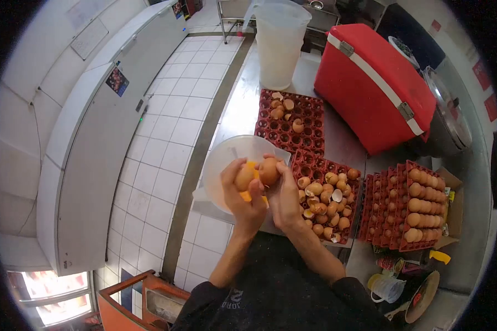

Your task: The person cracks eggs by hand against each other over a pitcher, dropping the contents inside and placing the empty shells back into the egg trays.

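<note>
My left hand (242, 205) is closed around a brown egg (244, 179). Another brown egg (269, 171) sits in my right hand (287, 201), close beside the first. Both hands are over a translucent white container (216, 160), where orange-yellow egg yolk (253, 166) shows behind the fingers. Just right of my right hand, a red egg tray (316, 161) is heaped with broken brown eggshells (327, 197). Farther off lies a second red tray (266, 133) bearing several shell pieces (283, 105).
On the right stand stacked red trays (376, 207) of whole eggs (423, 205). Behind are a red cooler box (364, 88) and a tall translucent pitcher (281, 47). A clear jug (388, 288) lies near the front right. White freezers (94, 132) line the left wall.
</note>
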